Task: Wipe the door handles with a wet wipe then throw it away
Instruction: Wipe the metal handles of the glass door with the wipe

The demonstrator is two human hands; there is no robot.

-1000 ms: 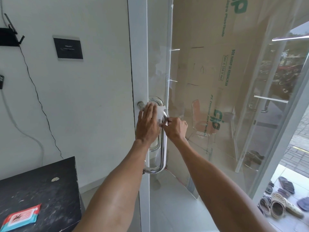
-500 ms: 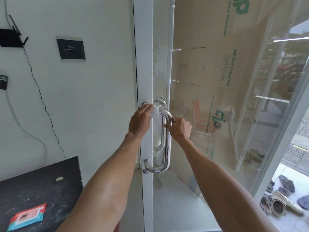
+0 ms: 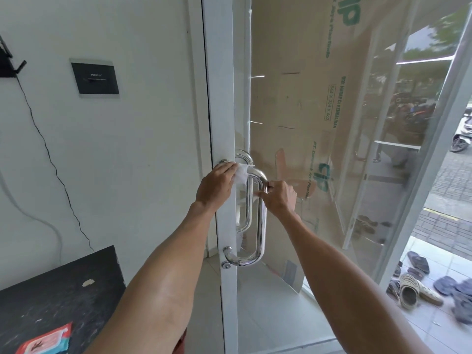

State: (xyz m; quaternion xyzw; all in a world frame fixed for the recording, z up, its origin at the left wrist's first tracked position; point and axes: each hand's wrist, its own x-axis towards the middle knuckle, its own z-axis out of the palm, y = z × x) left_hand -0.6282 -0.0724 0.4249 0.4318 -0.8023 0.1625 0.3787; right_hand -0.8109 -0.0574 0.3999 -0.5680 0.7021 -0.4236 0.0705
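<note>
Wiping the upper bend of the door handle (image 3: 261,226) with the wet wipe (image 3: 241,175), bunched white under the bent fingers of the left hand (image 3: 217,186) and pressed at the turn of the bar toward the door's white edge frame (image 3: 222,98). Steadying the same handle with the right hand (image 3: 279,198), thumb and fingers closed round the upright bar just below that bend, near the wipe but apart from it.

Looks to be early to middle in the job, judging by the wipe's place: at the top of the handle only, with the long upright bar and the lower curve down by the lock bare of any cloth. Cannot tell from the shine alone of any cleaning already done lower down. Leaves, most likely, a pass down the bar and round the bottom curve, then the twin handle (image 3: 248,208) on the far side of the glass, seen through the pane and touched by neither hand. Leaves also the throwing away: no bin anywhere in view, so hard to say where to drop it.

Worth noting on the black counter (image 3: 63,290), near its front edge, a red-and-blue pack of wipes (image 3: 44,339) lying flat, well apart from the door. Past the glass, sandals (image 3: 419,292) scattered on the tiled floor outside.
</note>
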